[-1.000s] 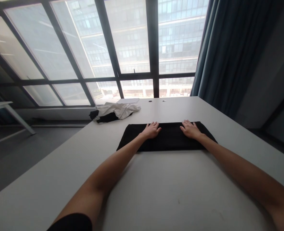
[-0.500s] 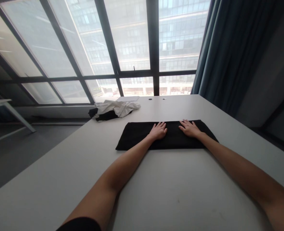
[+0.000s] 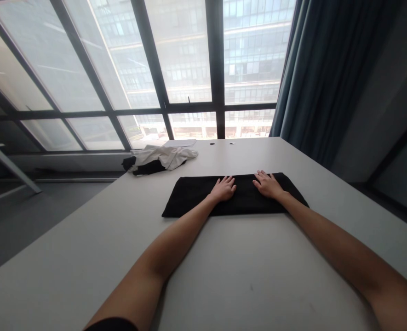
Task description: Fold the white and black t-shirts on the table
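Note:
A black folded cloth (image 3: 189,197), perhaps a garment, lies flat on the white table (image 3: 244,257) in front of me, its long side running left to right. My left hand (image 3: 224,188) rests palm down a little left of the cloth's middle, fingers spread and pointing away from me. To the right of it, my right hand (image 3: 268,185) also lies flat on the cloth, its fingertips close to the far edge. Both hands are open and neither grips anything. My forearms hide part of the near edge.
A crumpled heap of white and black cloth (image 3: 165,157) lies at the table's far left edge. Behind it is a pale flat sheet (image 3: 180,143). Two small dark round spots mark the far tabletop. A blue curtain (image 3: 303,82) hangs at the right. Another table (image 3: 13,168) stands at left.
The whole view has shifted slightly, so everything sits a little further left. Both hands stay flat on the black cloth, with no clear movement over it.

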{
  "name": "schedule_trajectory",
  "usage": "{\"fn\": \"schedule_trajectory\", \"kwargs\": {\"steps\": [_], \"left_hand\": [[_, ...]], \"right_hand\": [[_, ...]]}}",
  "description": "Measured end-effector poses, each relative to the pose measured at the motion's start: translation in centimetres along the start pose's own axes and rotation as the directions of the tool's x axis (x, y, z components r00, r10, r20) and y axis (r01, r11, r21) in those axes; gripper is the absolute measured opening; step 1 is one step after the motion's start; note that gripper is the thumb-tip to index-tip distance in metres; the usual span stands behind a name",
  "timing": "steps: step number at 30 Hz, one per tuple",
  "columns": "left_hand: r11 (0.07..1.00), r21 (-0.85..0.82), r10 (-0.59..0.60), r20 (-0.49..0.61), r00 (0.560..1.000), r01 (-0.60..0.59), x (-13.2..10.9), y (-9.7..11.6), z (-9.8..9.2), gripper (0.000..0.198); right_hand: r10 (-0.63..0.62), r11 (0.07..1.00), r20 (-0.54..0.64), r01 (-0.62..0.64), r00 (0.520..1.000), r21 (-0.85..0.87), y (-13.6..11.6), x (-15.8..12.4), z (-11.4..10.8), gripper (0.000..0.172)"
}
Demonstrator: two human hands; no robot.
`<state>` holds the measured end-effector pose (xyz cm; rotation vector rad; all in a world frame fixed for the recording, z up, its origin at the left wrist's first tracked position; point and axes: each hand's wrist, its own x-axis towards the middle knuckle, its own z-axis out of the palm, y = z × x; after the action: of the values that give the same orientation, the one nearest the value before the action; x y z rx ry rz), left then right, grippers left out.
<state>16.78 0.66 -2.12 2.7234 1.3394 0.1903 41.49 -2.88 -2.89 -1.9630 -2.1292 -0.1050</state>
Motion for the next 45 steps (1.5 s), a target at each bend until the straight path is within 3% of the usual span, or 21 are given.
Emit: {"fn": "schedule_trajectory", "kwargs": {"steps": [4,12,16,25,30,33,36,40,45], "left_hand": [[1.0,0.004,-0.024,-0.002,1.0,0.024,-0.7,-1.7,-0.5,0.061],[0.958,0.066,-0.276,-0.037,0.961,0.278,-6.8,-12.2,-3.2,0.067],[0.936,0.079,-0.34,-0.034,0.94,0.342,-8.2,-14.5,-3.7,0.066],[0.938,0.107,-0.322,-0.078,0.943,0.33,-8.0,-13.4,-4.2,0.064],[0.983,0.047,-0.17,-0.129,0.977,0.177,-7.2,-9.0,-4.6,0.064],[0.998,-0.019,-0.059,-0.074,0.995,0.058,-7.1,-6.0,-3.5,0.067],[1.0,-0.01,-0.028,-0.011,1.0,0.028,-7.5,-4.4,-2.0,0.067],[1.0,-0.014,-0.026,-0.02,0.999,0.025,-7.9,-4.1,-1.5,0.065],[0.996,0.007,-0.085,-0.086,0.993,0.086,-7.7,-6.0,-2.9,0.063]], "right_hand": [[0.071,0.997,0.105,-0.074,0.992,0.024,0.7,0.0,0.5,0.061],[0.099,0.994,0.101,-0.102,0.99,0.029,1.9,-0.3,0.2,0.063],[0.097,0.994,0.084,-0.1,0.992,0.033,1.7,-0.5,0.1,0.061],[0.082,0.996,0.038,-0.083,0.996,0.032,1.7,-0.6,0.2,0.059],[0.079,0.996,0.026,-0.08,0.997,0.039,1.7,-0.6,0.3,0.059],[0.077,0.996,0.023,-0.077,0.997,0.042,1.8,-0.5,0.3,0.059],[0.08,0.996,0.022,-0.081,0.997,0.045,1.9,-0.6,0.3,0.058],[0.08,0.995,0.021,-0.081,0.997,0.052,1.9,-0.6,0.3,0.056],[0.078,0.995,0.021,-0.079,0.997,0.056,1.8,-0.6,0.3,0.057]]}}
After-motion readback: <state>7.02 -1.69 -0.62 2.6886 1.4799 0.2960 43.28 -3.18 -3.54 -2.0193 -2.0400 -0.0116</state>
